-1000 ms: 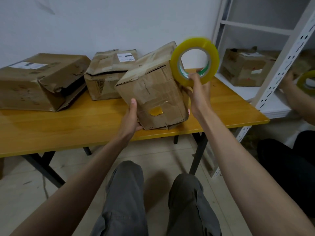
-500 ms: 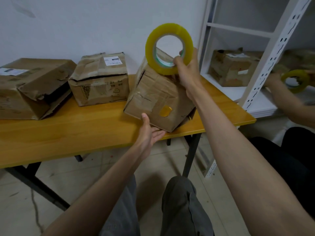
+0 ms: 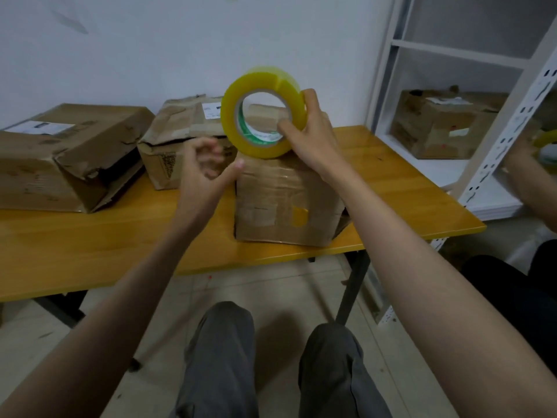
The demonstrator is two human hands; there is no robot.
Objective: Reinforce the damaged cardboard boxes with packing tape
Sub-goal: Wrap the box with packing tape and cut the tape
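The box [image 3: 286,203] now sits flat on the counter [image 3: 105,248], at its near edge; half a second ago it was tipped up on a corner, propped by the left hand [image 3: 205,167]. That hand has let go and hovers just left of the box, fingers loosely curled, holding nothing. The right hand [image 3: 307,137] grips the tape [image 3: 262,113], thumb inside the core, and has lowered the roll onto the box top. Taping looks ready to begin. Two more boxes [image 3: 69,158] wait behind.
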